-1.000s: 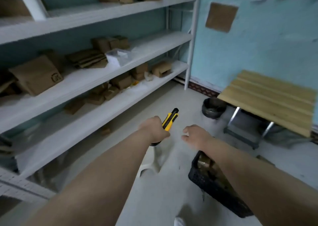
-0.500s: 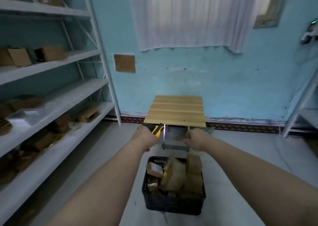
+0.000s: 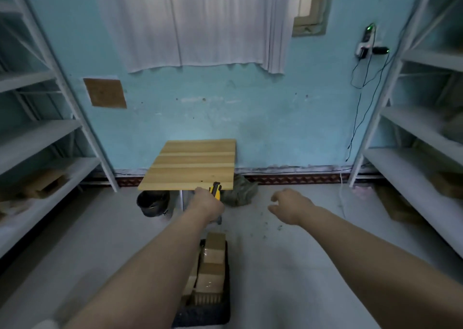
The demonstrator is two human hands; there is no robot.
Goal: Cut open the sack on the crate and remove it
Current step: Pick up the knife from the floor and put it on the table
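The view has been swung right; the crate (image 3: 215,311) of boxes, no sack seen, now lies under the left hand (image 3: 208,203) clenching the knife (image 3: 216,189) (right hand (image 3: 290,204) loosely spread)

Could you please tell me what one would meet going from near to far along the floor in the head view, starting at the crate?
Black crate of cardboard boxes → left hand holding the yellow utility knife → wooden table → blue wall.
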